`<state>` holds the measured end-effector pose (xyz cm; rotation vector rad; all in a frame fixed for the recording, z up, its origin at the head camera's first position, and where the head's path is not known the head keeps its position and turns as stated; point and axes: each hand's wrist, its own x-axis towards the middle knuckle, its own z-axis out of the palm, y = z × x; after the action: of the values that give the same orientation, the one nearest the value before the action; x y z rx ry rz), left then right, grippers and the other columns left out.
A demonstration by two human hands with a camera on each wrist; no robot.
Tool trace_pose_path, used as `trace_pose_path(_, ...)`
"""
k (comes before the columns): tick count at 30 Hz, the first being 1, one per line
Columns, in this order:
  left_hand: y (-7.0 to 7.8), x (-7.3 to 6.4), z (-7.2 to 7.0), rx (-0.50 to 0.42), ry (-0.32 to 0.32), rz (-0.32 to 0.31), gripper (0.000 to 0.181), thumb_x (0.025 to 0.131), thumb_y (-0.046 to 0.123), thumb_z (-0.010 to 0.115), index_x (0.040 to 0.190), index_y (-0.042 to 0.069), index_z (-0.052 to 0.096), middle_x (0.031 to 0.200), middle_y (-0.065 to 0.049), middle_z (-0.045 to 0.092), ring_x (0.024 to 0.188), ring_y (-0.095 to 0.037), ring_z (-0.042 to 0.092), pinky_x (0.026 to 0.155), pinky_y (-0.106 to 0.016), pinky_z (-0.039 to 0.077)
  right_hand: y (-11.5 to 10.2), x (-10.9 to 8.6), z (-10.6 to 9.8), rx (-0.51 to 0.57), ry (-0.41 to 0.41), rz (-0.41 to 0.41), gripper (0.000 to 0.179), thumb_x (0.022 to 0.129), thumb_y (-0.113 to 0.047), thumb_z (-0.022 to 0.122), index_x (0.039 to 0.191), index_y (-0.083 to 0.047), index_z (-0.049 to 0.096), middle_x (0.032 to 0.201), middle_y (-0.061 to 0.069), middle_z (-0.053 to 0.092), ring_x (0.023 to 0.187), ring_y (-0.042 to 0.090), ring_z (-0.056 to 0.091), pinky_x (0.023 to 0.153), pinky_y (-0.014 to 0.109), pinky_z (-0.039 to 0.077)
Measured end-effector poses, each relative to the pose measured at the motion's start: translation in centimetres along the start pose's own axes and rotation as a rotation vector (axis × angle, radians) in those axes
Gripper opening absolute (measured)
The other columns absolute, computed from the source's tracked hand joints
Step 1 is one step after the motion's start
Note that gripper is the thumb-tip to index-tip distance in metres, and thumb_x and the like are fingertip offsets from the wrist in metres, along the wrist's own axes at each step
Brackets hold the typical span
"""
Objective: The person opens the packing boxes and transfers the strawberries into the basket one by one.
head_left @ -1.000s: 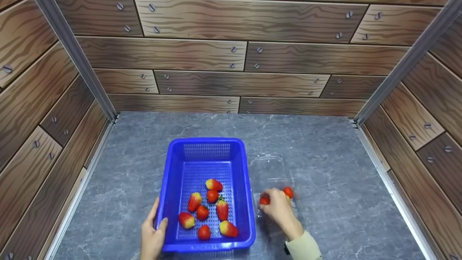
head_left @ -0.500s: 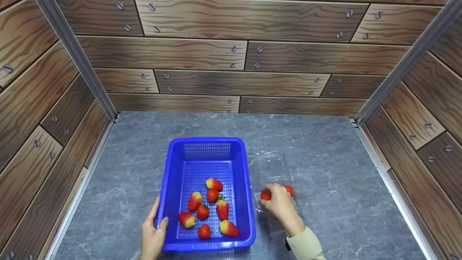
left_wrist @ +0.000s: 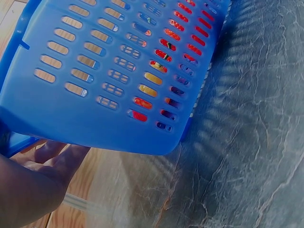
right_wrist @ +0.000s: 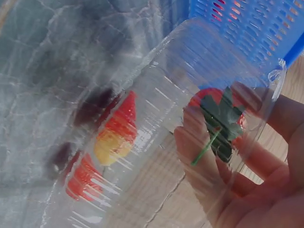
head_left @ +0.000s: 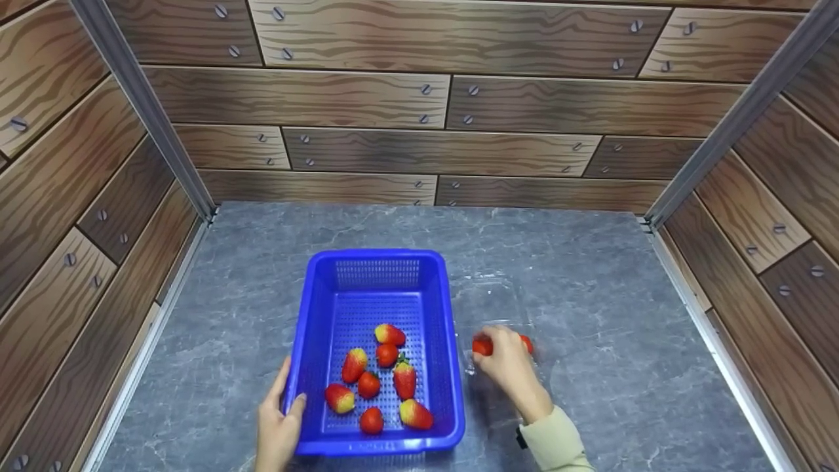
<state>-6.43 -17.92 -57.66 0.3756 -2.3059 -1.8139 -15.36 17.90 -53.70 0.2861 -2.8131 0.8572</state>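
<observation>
My left hand (head_left: pixel 278 419) grips the left side of a blue plastic basket (head_left: pixel 377 447), thumb over the rim and fingers along the outside wall. Several red and red-yellow strawberries (head_left: pixel 404 381) lie on the basket floor. To the right, my right hand (head_left: pixel 514 370) reaches into a clear plastic box (head_left: pixel 490 286) and holds a red strawberry (head_left: pixel 482 345). Seen through the clear wall in the right wrist view, its green leaves and stem (right_wrist: pixel 221 118) show between my curled fingers. Two other strawberries (right_wrist: pixel 118 130) lie in the box, mostly behind my hand in the head view.
The grey marbled tabletop (head_left: pixel 590 282) spreads around the basket and the box. Wood-pattern panels (head_left: pixel 367 98) stand at the back and both sides, with metal posts (head_left: pixel 141 98) in the corners. The basket's slotted wall (left_wrist: pixel 71 104) fills much of the left wrist view.
My right hand and the red strawberry in it have shifted a little toward the back of the table. The left hand and the basket have stayed in place.
</observation>
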Motion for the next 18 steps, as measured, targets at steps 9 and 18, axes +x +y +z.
trace_pose_path(9,-0.1,0.0,0.0,-0.014,0.001,-0.003,0.068,0.087,-0.012,0.057,0.151,0.005,0.04,0.15,-0.021,0.042,0.134,-0.037,0.044,0.111,-0.045,0.037,-0.8,1.0,-0.3,-0.001,0.106,-0.03,0.024,0.068,-0.003,0.081,0.09,-0.006,0.074,0.086,0.008,0.067,0.078,0.03,0.065,0.065,0.044,0.055)
trace_pose_path(18,-0.1,-0.1,0.1,-0.028,-0.001,-0.003,0.068,0.087,-0.013,0.056,0.151,0.005,0.04,0.15,-0.021,0.042,0.132,-0.036,0.046,0.109,-0.044,0.04,-2.5,2.1,-0.8,0.047,0.174,-0.09,0.025,0.07,-0.003,0.082,0.093,-0.005,0.074,0.091,0.008,0.068,0.082,0.029,0.066,0.07,0.044,0.056)
